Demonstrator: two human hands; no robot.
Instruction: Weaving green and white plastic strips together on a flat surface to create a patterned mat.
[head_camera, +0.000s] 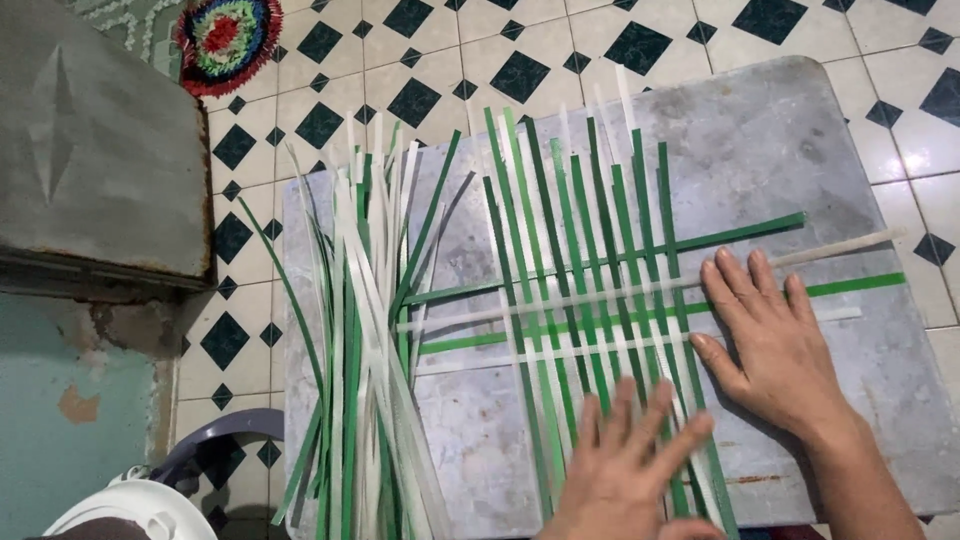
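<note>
Your left hand (625, 455) and right hand (770, 335) flat, fingers spread, pressing woven strips (590, 300) (few cross-strips in); loose strip pile (365, 330) left of hands, unused.

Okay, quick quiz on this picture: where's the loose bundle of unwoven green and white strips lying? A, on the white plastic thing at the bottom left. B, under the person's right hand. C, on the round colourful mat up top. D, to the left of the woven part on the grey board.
D: the loose bundle of strips lies on the grey board, left of the woven strips that the left hand and right hand press flat.
</note>
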